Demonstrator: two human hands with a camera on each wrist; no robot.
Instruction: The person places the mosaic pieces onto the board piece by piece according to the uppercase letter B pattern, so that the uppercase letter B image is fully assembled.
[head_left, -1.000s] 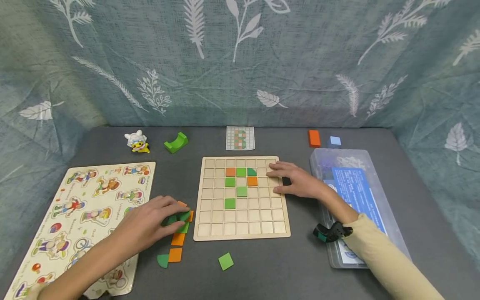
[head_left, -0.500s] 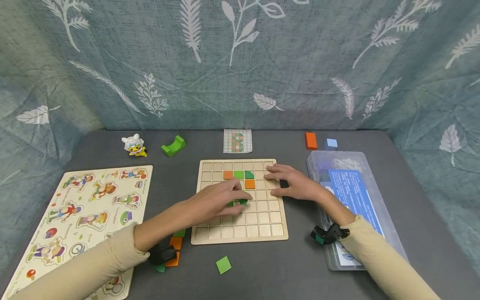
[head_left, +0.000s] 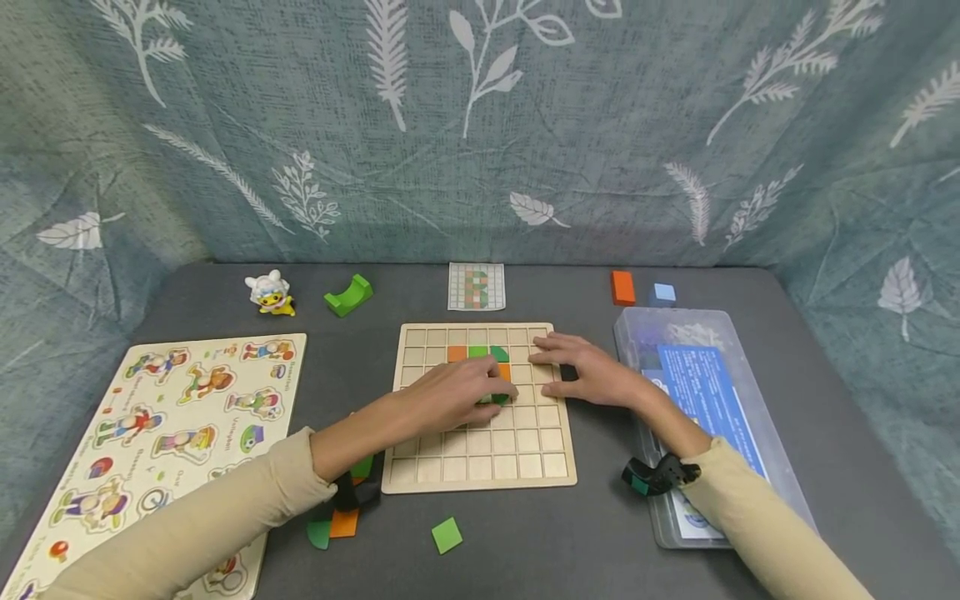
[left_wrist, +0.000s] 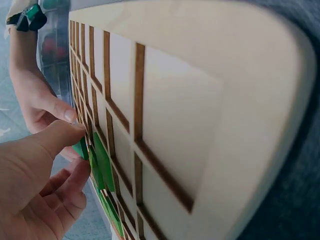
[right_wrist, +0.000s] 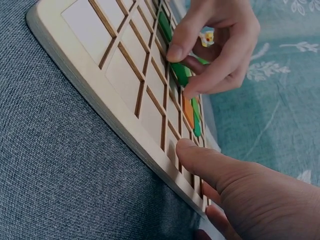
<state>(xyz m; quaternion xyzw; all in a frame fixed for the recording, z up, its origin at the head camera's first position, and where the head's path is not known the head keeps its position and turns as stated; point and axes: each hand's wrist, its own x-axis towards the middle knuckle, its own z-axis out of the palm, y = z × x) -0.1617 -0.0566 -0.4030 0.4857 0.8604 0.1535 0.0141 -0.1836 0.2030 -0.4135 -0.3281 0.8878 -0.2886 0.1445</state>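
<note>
At 12 o'clock beyond the board (head_left: 480, 443), a card (head_left: 476, 287), apparently set there to be seen clear of both hands. At 8 o'clock, loose tiles (head_left: 344, 523), likely kept within left reach, partly hidden in the head view. Near 6 o'clock, a lone green tile (head_left: 447, 536), flat and askew. At 3 o'clock, a box (head_left: 716, 321).

Laid across the board's edge between 2 and 3 o'clock: the right hand (head_left: 585, 371), probably to stop sliding. Fingers spread, thumb touching the wood, gripping nothing.

Pinched between thumb and finger of the left hand (head_left: 453, 393): a dark green tile (left_wrist: 81, 149), with thumb and fingertip parted only by its breadth, seemingly to keep it steerable. Located just off board centre toward 2 o'clock, on the 6 o'clock side of an orange tile (right_wrist: 188, 112). Fully seated or not: impossible to tell.
</note>
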